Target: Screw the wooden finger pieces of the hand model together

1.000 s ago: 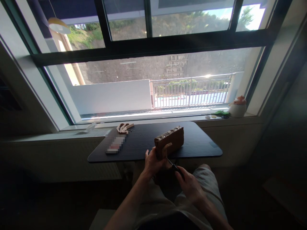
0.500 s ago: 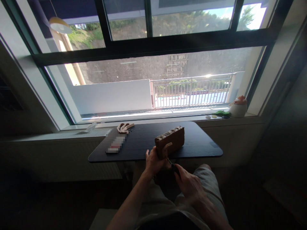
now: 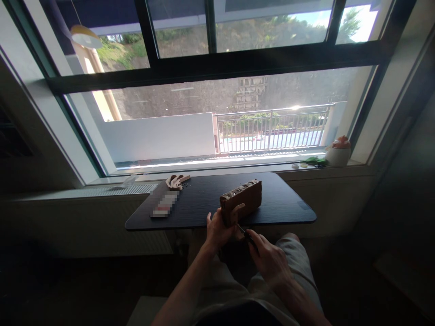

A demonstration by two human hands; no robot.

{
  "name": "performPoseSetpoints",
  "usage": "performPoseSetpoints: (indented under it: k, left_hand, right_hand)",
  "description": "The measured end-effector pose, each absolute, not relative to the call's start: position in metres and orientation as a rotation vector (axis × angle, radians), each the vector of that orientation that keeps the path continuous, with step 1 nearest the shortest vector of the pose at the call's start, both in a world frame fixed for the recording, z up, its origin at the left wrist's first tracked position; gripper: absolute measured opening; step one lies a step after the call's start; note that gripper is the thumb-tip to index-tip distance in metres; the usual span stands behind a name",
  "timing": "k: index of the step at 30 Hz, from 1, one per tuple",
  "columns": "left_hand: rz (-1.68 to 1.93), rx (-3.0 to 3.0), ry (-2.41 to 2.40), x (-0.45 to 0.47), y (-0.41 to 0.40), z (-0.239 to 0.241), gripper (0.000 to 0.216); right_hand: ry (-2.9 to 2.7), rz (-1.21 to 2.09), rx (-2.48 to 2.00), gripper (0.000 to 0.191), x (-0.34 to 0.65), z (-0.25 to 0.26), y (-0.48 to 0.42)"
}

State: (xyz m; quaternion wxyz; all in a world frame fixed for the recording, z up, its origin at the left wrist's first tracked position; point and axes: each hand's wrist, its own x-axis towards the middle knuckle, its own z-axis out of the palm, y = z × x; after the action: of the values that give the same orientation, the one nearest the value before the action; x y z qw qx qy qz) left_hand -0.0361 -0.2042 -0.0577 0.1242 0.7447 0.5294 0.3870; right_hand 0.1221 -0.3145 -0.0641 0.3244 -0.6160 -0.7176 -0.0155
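A brown box-shaped block [image 3: 245,199] with a ridged, light-and-dark top edge rests tilted on the dark table. My left hand [image 3: 218,231] is closed around its near end, with the fingertips partly hidden behind it. A small light wooden piece [image 3: 237,213] sits against the block's near side. My right hand [image 3: 268,256] grips the dark handle of a screwdriver [image 3: 249,237]. Its thin metal shaft points up and left, and the tip meets the near lower end by the wooden piece. What exactly the tip touches is too dark to tell.
The dark table [image 3: 200,213] has rounded corners. Several wooden pieces [image 3: 176,182] lie at its back left beside small dark bits, with a blurred-out flat object [image 3: 165,203] nearer. A white pot [image 3: 338,155] stands on the window sill. My legs [image 3: 299,258] are below the table edge.
The screwdriver and my right hand have shifted very slightly. My left hand and the brown block stay in nearly the same place.
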Motion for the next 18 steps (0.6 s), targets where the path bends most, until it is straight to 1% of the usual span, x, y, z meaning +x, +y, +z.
performPoseSetpoints:
  k: [2, 5, 10, 12, 15, 18]
  left_hand:
    - [1.121, 2.165, 1.562, -0.036, -0.205, -0.057, 0.052]
    - [1.118, 2.167, 1.558, -0.035, -0.206, -0.055, 0.053]
    - [1.137, 2.165, 1.532, -0.036, -0.205, -0.058, 0.051]
    - [1.156, 2.167, 1.52, -0.037, -0.205, -0.059, 0.052]
    - [1.161, 2.177, 1.514, -0.037, -0.204, -0.059, 0.054]
    - [1.129, 2.179, 1.528, -0.037, -0.204, -0.057, 0.052]
  right_hand:
    - [-1.902, -0.08, -1.6, 0.038, 0.121, -0.062, -0.315]
    - [-1.864, 0.005, -1.571, 0.038, 0.119, -0.063, -0.315]
    - [-1.689, 0.407, -1.522, 0.037, 0.12, -0.069, -0.31]
    - [-1.605, 0.514, -1.471, 0.037, 0.123, -0.069, -0.307]
    - [-1.579, 0.496, -1.469, 0.037, 0.124, -0.067, -0.305]
    - [-1.718, 0.273, -1.55, 0.037, 0.122, -0.063, -0.307]
